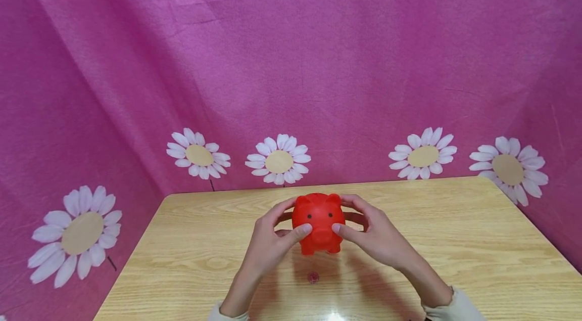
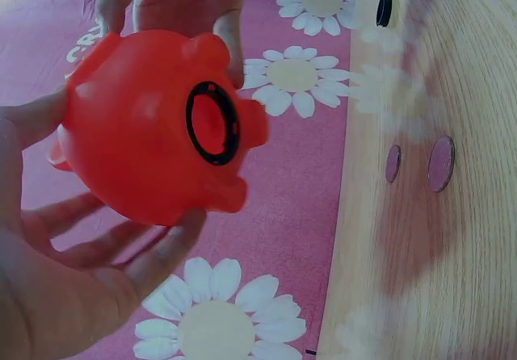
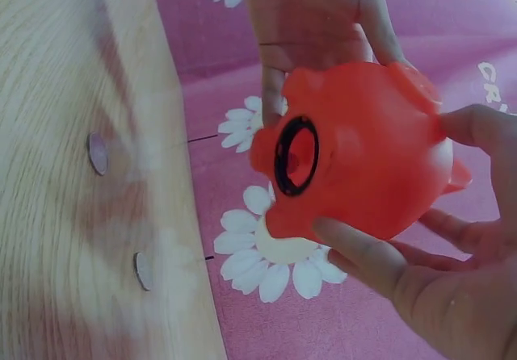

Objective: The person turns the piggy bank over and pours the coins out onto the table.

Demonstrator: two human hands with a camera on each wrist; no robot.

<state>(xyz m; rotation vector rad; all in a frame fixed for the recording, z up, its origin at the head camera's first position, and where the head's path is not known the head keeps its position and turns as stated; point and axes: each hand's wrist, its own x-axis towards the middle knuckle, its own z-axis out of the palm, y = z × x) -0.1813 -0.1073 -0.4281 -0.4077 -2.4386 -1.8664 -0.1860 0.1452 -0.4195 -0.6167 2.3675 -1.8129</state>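
A red piggy bank (image 1: 319, 212) hangs above the table, facing the head camera, between my two hands. My left hand (image 1: 268, 242) grips one side and my right hand (image 1: 381, 240) the other, thumbs at the snout and fingers around the body. In the left wrist view, the belly has a round hole with a black rim (image 2: 212, 123), uncovered. Two coins lie on the table below, a larger coin (image 2: 441, 164) and a smaller-looking coin (image 2: 393, 164). A coin (image 1: 313, 277) also shows in the head view, below the bank.
A small black round plug (image 2: 384, 10) lies on the wooden table (image 1: 191, 245), apart from the coins. Behind and at the sides hangs a pink cloth (image 1: 327, 73) with white daisies, meeting the table's far edge.
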